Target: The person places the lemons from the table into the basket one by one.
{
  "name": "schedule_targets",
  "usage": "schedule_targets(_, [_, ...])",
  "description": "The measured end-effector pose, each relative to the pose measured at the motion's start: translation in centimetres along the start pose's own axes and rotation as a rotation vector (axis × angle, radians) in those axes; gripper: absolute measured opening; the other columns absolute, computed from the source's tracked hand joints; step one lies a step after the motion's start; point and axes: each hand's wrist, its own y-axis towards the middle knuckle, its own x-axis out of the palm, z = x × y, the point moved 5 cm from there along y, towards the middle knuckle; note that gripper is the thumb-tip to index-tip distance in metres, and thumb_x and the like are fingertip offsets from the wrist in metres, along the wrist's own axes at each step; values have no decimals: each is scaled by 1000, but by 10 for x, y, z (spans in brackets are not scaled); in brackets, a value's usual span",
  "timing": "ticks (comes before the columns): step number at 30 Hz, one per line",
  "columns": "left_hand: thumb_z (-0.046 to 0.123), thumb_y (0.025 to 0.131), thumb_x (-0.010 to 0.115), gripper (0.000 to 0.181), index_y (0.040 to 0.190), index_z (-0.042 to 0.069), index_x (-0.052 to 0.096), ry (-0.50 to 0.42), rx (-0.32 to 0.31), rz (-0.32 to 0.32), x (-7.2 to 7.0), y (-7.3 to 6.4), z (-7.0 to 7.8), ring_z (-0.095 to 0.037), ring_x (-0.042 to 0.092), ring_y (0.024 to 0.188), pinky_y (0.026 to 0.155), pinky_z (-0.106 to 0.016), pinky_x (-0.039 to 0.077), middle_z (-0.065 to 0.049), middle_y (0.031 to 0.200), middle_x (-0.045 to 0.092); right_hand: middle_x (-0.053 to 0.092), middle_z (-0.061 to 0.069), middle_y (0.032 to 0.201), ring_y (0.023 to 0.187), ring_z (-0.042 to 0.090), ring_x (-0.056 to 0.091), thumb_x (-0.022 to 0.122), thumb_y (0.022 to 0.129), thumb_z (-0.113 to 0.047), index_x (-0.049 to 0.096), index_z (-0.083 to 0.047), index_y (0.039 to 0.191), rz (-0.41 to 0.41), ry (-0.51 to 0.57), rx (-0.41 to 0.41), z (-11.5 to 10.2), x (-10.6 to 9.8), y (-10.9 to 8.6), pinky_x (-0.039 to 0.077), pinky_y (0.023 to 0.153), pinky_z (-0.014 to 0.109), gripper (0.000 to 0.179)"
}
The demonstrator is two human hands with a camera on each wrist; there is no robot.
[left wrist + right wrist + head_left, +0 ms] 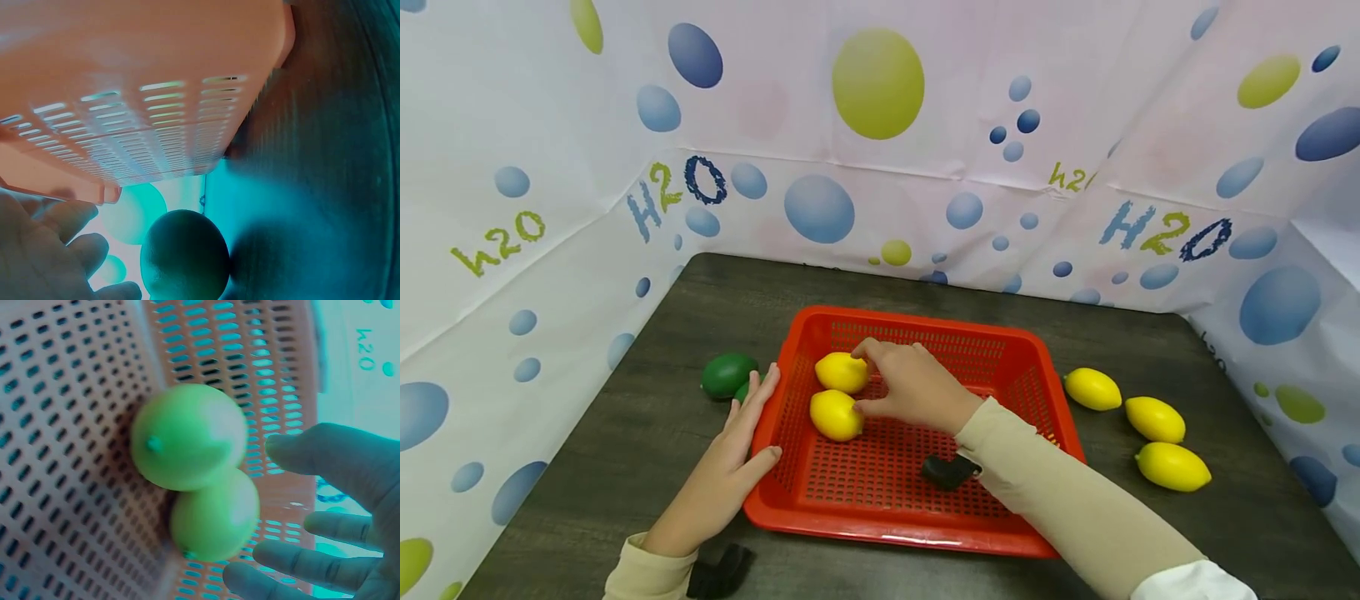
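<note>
A red perforated basket (880,500) stands on the dark table. Two yellow lemons (837,415) lie side by side against its left wall; the right wrist view shows them touching, tinted green. Above them reaches my right hand (917,387), thumb and fingers spread around the pair. In the right wrist view, a gap shows between its fingertips (284,456) and the fruit. With fingers extended, my left hand (730,467) rests along the basket's left rim. Just beyond that hand is a green lime (728,375), dark in the left wrist view, and a second green fruit (743,392) is mostly hidden by fingers.
Three more lemons (1155,419) lie on the table right of the basket. Behind and at both sides hangs a white sheet (895,175) printed with coloured dots and "H2O". Black camera mounts (947,472) sit at both wrists, one over the basket's floor.
</note>
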Motion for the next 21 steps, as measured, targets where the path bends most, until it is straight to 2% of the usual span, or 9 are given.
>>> schedule_targets(2, [2, 101, 56, 81, 168, 20, 13, 3, 3, 3, 0, -1, 0, -43, -3, 156, 118, -71, -8, -10, 172, 12, 71, 8, 111, 80, 16, 64, 84, 87, -35, 59, -6, 135, 22, 22, -3, 2, -3, -1, 49, 82, 41, 61])
schedule_targets(6, [5, 102, 55, 79, 168, 19, 12, 10, 6, 7, 0, -2, -1, -44, -3, 156, 118, -71, -8, -10, 172, 12, 71, 6, 108, 70, 10, 58, 85, 86, -33, 58, -8, 135, 50, 45, 1, 3, -9, -3, 49, 86, 42, 61])
schedule_targets(9, [8, 104, 55, 77, 168, 19, 12, 11, 15, 12, 0, -2, -2, -45, -2, 156, 117, -72, -7, -10, 172, 12, 71, 6, 109, 74, 12, 60, 85, 86, -33, 57, -7, 136, 57, 44, -1, 2, -14, -4, 45, 93, 47, 63])
schedule_targets(14, [8, 104, 55, 76, 168, 19, 13, 11, 30, 14, 1, 0, -1, -45, -2, 156, 117, -72, -7, -10, 172, 12, 72, 8, 114, 92, 21, 68, 85, 86, -31, 56, -6, 137, 74, 60, 5, 2, -25, -7, 45, 97, 49, 64])
schedule_targets(21, [8, 105, 54, 77, 168, 19, 12, 32, 29, 15, 0, 0, -2, -44, -3, 156, 119, -69, -8, -10, 172, 12, 70, 5, 119, 100, 22, 67, 85, 86, -32, 54, -9, 141, 120, 100, 56, 7, -48, -19, 51, 90, 42, 67])
